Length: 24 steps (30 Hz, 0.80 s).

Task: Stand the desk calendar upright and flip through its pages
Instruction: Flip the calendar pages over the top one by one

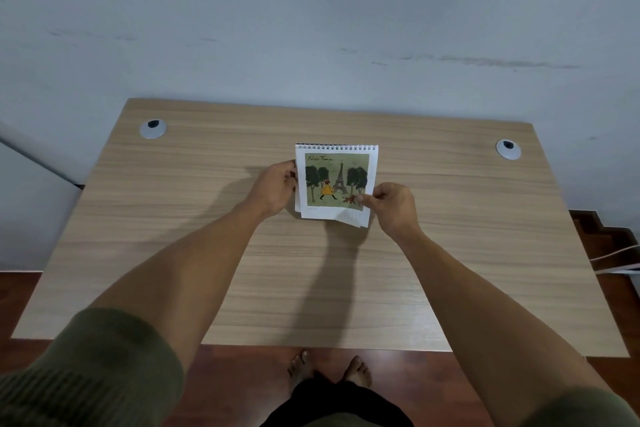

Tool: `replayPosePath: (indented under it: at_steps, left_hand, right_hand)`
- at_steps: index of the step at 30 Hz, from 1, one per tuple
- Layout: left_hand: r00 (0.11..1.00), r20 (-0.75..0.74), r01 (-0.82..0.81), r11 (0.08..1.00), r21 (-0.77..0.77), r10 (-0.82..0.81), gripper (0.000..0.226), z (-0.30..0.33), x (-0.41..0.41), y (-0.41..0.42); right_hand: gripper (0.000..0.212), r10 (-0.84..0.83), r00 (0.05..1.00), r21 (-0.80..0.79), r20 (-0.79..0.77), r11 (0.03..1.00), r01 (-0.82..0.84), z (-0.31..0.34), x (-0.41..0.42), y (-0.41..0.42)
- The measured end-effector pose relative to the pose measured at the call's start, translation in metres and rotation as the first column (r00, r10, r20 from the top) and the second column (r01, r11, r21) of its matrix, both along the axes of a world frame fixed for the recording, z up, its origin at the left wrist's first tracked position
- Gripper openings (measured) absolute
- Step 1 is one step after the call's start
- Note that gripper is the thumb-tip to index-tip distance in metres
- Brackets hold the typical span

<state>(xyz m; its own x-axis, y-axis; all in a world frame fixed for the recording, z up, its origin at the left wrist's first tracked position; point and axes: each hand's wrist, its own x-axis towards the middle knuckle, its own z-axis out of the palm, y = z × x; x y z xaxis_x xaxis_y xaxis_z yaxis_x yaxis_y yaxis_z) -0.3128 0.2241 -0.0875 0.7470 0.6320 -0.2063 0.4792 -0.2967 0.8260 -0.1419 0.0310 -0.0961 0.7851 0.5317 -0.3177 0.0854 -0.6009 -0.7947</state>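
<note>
Our left hand (277,189) clasps the left edge of the desk calendar (335,180), fingers curled round that edge and thumb toward its face; our right hand (393,206) sits at the calendar's lower right corner, thumb and forefinger pressed together on the corner of the front page, the remaining fingers folded. We see the calendar near the middle of the wooden desk (207,270), its wire spiral binding (337,147) on the edge farthest from us and its illustrated page (a tower, trees, a figure in yellow) facing up toward us; several loose page corners fan out below the right hand. Whether the calendar already rests upright on its base or is merely tilted up by the left hand, we cannot tell from this angle. Two grey cable grommets, one (153,129) far to the calendar's left and one (508,149) far to its right, lie well apart from it. We judge the step in hand to be the start of flipping; the next move calls for lifting the pinched page alone, carrying it up and over the spiral while the left hand steadies the frame, and separating one sheet from the fanned corners beneath it.
</note>
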Motion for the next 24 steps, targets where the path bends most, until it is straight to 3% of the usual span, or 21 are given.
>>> replayPosePath:
  at_steps: [7, 10, 13, 16, 18, 20, 22, 24]
  left_hand:
    - [0.999, 0.029, -0.025, 0.998, -0.051, 0.027, 0.037, -0.002, 0.001, -0.001]
    - [0.999, 0.021, -0.041, 0.997, -0.071, 0.042, 0.036, -0.003, 0.000, -0.002]
    - [0.998, 0.008, -0.056, 0.997, -0.048, 0.056, 0.035, -0.006, 0.001, -0.003]
    - [0.998, 0.005, -0.065, 0.997, -0.050, 0.066, 0.032, -0.003, -0.002, -0.003]
    - [0.999, -0.007, -0.051, 0.998, 0.038, 0.052, 0.040, -0.001, 0.000, -0.005]
    - [0.998, 0.016, -0.065, 0.998, -0.008, 0.066, 0.035, 0.002, 0.001, -0.006]
    - [0.993, -0.014, -0.113, 0.992, 0.061, 0.114, 0.029, -0.001, 0.003, -0.005]
    - [0.991, 0.029, -0.135, 0.991, 0.026, 0.134, 0.021, -0.003, 0.005, -0.006]
  right_hand:
    - [0.037, 0.171, 0.982, -0.124, 0.081, 0.979, -0.160, 0.010, 0.005, -0.006]
    - [0.029, 0.282, 0.957, -0.066, -0.071, 0.956, -0.287, 0.024, 0.011, -0.009]
    - [0.035, 0.341, 0.874, 0.061, -0.345, 0.938, -0.342, 0.041, 0.016, -0.018]
    - [0.022, 0.321, 0.733, 0.229, -0.600, 0.946, -0.227, 0.065, 0.015, -0.023]
    - [0.024, 0.302, 0.637, 0.330, -0.710, 0.941, -0.079, 0.082, 0.015, -0.021]
    - [0.032, 0.315, 0.557, 0.421, -0.769, 0.904, 0.070, 0.096, 0.018, -0.013]
    - [0.025, 0.363, 0.514, 0.505, -0.777, 0.847, 0.165, 0.108, 0.020, 0.000]
    - [0.018, 0.391, 0.479, 0.547, -0.786, 0.801, 0.244, 0.121, 0.017, 0.013]
